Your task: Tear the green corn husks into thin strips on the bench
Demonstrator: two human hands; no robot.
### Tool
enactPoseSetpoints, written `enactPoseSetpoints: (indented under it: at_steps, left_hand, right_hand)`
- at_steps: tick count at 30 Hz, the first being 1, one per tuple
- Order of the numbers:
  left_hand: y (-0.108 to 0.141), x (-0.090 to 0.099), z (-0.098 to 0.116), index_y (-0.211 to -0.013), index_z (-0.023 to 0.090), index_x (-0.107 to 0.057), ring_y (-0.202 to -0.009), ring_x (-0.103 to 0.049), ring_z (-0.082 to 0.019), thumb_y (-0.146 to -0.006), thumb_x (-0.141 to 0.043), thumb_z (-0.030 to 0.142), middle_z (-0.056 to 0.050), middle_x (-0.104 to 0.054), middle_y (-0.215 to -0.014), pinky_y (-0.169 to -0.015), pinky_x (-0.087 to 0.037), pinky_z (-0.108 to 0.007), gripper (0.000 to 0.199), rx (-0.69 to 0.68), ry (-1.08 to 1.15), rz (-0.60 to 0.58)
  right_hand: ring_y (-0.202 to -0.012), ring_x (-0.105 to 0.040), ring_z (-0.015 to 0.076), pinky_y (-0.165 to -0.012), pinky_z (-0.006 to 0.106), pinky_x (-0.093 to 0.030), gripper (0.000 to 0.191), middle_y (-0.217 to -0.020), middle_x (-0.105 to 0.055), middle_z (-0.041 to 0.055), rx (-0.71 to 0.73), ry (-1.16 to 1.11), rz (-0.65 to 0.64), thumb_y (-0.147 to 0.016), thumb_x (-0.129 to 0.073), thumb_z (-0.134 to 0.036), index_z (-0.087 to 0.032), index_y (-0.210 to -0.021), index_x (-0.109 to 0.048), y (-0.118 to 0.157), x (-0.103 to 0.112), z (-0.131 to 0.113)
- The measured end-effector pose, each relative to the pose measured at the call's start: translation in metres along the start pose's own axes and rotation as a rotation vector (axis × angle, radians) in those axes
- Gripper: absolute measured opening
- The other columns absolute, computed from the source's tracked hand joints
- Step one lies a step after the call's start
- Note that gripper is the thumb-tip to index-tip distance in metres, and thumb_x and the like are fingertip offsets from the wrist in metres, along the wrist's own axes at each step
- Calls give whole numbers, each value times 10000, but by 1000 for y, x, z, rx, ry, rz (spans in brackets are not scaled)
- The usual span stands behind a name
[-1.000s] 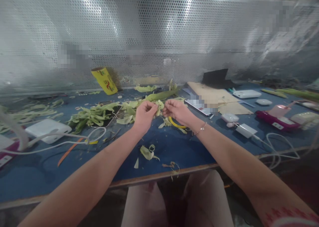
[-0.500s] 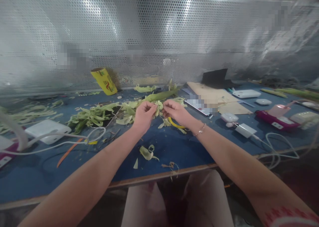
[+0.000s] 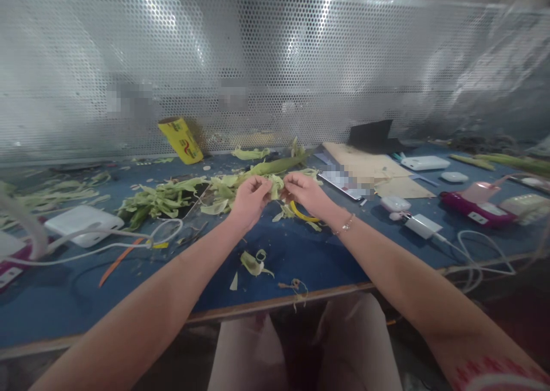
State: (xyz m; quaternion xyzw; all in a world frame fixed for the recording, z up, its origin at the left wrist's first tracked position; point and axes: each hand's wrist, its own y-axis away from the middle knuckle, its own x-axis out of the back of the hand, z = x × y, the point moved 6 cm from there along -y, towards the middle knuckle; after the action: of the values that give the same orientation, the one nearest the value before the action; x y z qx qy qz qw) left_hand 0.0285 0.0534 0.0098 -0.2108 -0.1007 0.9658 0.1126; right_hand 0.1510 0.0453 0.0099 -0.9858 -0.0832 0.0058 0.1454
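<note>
the left hand and the right hand meet over the middle of the blue desk, both with fingers bent and fingertips drawn together, pinching a small, curled, pale green leafy piece between them. the piece is held above the desk, just in front of a long green husk that lies among more strips. left of the hands is a heap of green strips, partly on a dark flat thing, and farther left lie a white box-shaped device, looped white cable and an orange strip. a yellow tube stands tilted near the perforated metal panel at the back. a curved yellow strip lies just below the right hand, and green scraps lie nearer the desk's front edge. to the right are a phone, brown paper sheets, a white charger with its cable, and a purple and white device. a thin bracelet circles the right wrist.
</note>
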Motion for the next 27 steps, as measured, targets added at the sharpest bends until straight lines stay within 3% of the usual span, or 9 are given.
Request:
enactPoseSetpoints:
  at_steps: [12, 19, 27]
  left_hand:
    - [1, -2, 2, -602, 147, -501, -499, -467, -33, -609, -712, 215, 51, -480, -551, -509, -425, -164, 222, 2, 28, 1]
    - [0, -1, 1, -629, 150, -500, -454, -435, -33, -647, -683, 245, 57, -481, -510, -466, -361, -166, 207, -37, -109, -33]
    - [-3, 2, -5, -655, 153, -507, -469, -435, -43, -679, -664, 272, 49, -488, -513, -477, -346, -178, 198, -69, -188, -64]
  right_hand:
    - [-521, -548, 109, -590, 291, -497, 142, -591, -550, -41, -40, -62, 47, -755, -497, -322, -211, -726, -413, -3, 2, 4]
    - [-493, -526, 103, -523, 244, -441, 173, -547, -540, -40, -120, -124, 86, -758, -470, -363, -202, -704, -435, -2, 3, 11]
    - [-419, -405, 79, -450, 229, -339, 382, -453, -426, -49, 48, 235, 57, -821, -431, -489, -196, -576, -413, 5, 1, -6]
